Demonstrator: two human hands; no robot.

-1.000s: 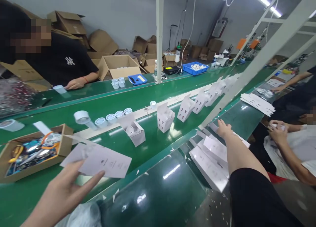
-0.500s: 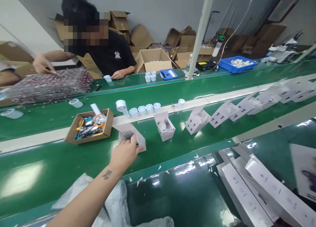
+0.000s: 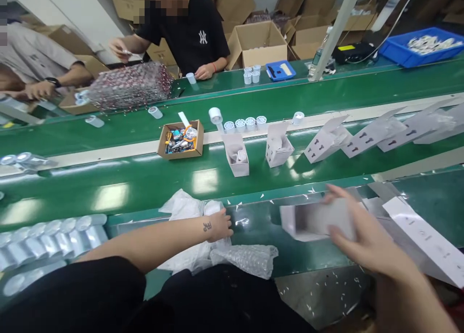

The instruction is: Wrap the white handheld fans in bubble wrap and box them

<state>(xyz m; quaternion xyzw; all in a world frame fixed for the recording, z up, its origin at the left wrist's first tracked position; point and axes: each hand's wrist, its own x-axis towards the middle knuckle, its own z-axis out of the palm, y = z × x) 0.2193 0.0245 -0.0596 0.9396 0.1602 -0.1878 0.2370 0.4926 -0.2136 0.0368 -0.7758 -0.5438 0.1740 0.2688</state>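
The conveyor belt (image 3: pixel 253 101) was glossy green with a pale strip; the open cartons (image 3: pixel 237 154) were white with dark printed marks, the tray (image 3: pixel 416 57) blue, the co-worker's shirt (image 3: pixel 195 38) black with a white logo

Two open cartons (image 3: pixel 237 155) are set on the belt (image 3: pixel 108 178), right of a tray of tools (image 3: pixel 180 139). Small cups (image 3: pixel 244 124) are lined up just behind them. Nearer, plastic bags (image 3: pixel 188 212) are found left of a folded box (image 3: pixel 311 222).
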